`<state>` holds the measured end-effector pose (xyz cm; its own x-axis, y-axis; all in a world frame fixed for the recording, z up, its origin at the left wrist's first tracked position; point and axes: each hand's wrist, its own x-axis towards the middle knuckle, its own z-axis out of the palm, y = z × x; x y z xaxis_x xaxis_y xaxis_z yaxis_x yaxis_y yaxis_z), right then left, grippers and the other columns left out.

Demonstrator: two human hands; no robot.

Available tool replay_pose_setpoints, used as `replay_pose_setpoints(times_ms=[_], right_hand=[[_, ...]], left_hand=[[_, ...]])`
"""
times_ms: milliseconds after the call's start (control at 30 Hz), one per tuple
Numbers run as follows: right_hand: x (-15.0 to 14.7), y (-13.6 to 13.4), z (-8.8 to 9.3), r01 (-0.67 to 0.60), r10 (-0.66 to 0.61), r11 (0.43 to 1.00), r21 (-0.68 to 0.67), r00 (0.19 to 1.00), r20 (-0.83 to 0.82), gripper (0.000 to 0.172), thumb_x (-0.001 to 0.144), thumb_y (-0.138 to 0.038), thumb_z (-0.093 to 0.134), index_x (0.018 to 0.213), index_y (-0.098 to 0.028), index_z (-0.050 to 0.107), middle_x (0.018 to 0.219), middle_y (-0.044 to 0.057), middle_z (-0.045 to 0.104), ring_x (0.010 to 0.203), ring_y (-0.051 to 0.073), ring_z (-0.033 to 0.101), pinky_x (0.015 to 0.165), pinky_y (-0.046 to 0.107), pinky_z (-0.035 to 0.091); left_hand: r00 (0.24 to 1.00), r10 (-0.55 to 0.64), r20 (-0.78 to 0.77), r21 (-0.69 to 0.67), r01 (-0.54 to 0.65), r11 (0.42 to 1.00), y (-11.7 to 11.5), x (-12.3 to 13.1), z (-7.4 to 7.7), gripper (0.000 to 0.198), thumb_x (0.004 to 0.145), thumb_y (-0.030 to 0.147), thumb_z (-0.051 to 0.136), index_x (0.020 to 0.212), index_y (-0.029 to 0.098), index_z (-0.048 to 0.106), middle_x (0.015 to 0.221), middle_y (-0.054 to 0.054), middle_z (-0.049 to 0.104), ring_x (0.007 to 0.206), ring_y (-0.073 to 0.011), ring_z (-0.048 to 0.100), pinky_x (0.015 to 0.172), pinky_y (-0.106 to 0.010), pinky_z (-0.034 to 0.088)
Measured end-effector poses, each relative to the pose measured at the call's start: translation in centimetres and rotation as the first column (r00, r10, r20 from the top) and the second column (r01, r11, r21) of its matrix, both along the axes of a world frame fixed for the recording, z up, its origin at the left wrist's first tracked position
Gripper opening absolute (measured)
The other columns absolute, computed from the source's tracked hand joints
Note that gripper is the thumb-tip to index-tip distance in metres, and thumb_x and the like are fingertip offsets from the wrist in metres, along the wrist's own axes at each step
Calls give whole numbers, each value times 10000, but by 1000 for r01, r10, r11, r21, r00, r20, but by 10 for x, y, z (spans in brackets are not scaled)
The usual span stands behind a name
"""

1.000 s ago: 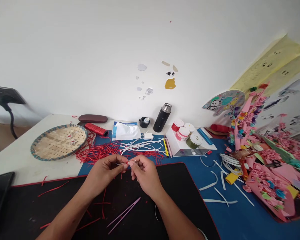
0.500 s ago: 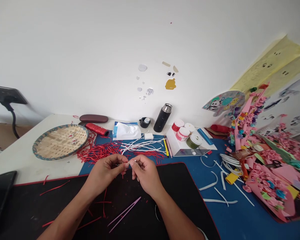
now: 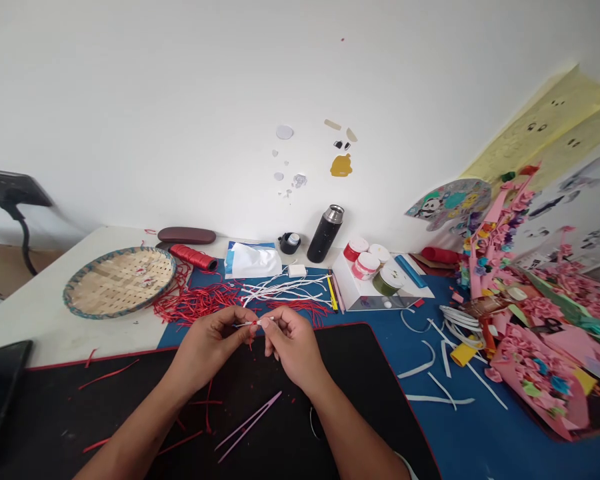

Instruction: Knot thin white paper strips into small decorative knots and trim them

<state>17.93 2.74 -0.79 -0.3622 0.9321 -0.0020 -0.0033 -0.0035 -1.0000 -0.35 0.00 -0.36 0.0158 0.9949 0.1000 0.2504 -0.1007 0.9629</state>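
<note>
Thin white strip (image 3: 261, 323), pinched two-handed
Left hand (image 3: 207, 341) and right hand (image 3: 294, 343) both grasp it in a pinching grip; purple tweezers (image 3: 272, 401) lie on the black mat (image 3: 353, 373).

A thin white strip (image 3: 262, 323), with red visible beside the left fingertips, is pinched between the left hand (image 3: 207, 341) and the right hand (image 3: 296, 343). Both hands are held above a black mat (image 3: 353, 393), on which purple tweezers (image 3: 244, 435) are laid. Red cords (image 3: 200, 305) and white cords (image 3: 287, 291) are heaped beyond the mat. A woven basket (image 3: 105, 293) is placed on the table (image 3: 27, 320) at left; a black flask (image 3: 324, 239) is stood near the wall (image 3: 205, 133).
</note>
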Motion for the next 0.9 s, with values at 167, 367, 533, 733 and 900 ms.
replay_pose_setpoints(times_ms=[167,367,533,733,900], right_hand=[[0,0,0,10,-10,1000,12,1000,23,342,970,-519,668,909,-183,662,566,-57,563,471,97,476,486,219,356],[0,1,-1,17,-17,1000,9,1000,14,335,967,-519,672,907,-191,648,559,-61,563,457,96,459,482,222,353],[0,1,-2,5,-6,1000,-10,1000,-11,336,962,-522,676,909,-192,640,568,-56,571,470,100,478,476,218,352],[-2,0,-3,-2,2,1000,-20,1000,12,306,956,-493,679,946,-188,671,570,-61,564,466,100,482,476,220,362],[-1,1,-5,-7,7,1000,-3,1000,-1,285,962,-469,669,963,-184,681,602,-49,588,489,108,525,494,226,384]], left_hand=[[1000,18,-1,2,-18,1000,0,1,-4,174,888,416,732,899,247,772,782,7,767,703,-196,698,665,-284,536],[998,-4,56,-2,4,1000,1,1,-3,176,873,407,764,947,249,789,877,-14,798,791,-215,722,728,-306,560],[993,-33,114,-24,36,999,0,1,0,209,874,397,769,1012,241,788,843,-10,787,744,-203,715,697,-302,559],[991,-13,133,-50,20,999,1,2,1,200,868,427,760,898,230,758,768,-1,749,659,-188,672,632,-294,529],[994,-6,106,-40,11,999,1,3,0,210,876,438,755,847,231,742,754,-9,751,697,-201,677,661,-303,526]])
